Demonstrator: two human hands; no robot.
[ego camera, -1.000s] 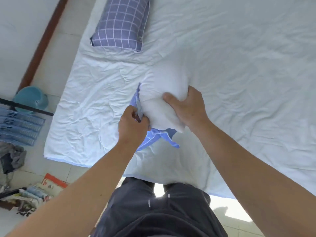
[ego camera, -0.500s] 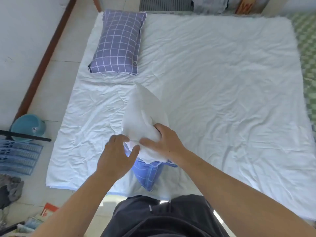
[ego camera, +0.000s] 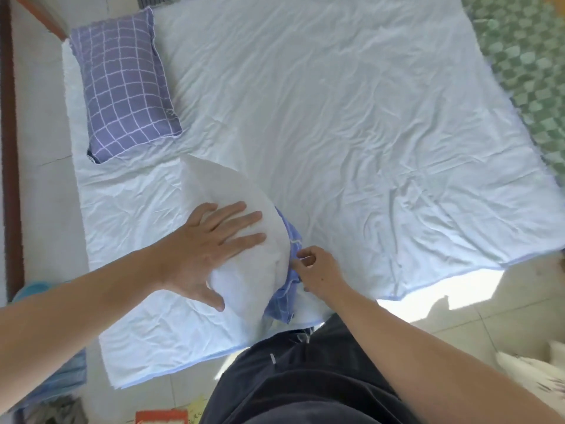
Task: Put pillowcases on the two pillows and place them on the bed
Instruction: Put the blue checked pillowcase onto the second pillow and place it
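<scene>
The left hand (ego camera: pixel 211 255), which half a second ago gripped the bare white pillow (ego camera: pixel 244 240), now lies flat on it, fingers (ego camera: pixel 241 221) spread and released. Just right of those fingers, the right hand (ego camera: pixel 318 270) has left the pillow and pinches the bunched blue checked pillowcase (ego camera: pixel 287 289) on the white-sheeted bed (ego camera: pixel 367 133).

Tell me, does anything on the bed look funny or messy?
Yes. The plain white pillow near the bed's front edge is mostly bare, its blue checked pillowcase bunched around only its near end. The left hand presses flat on it; the right hand pinches the case. The white bedsheet is wrinkled.
</scene>
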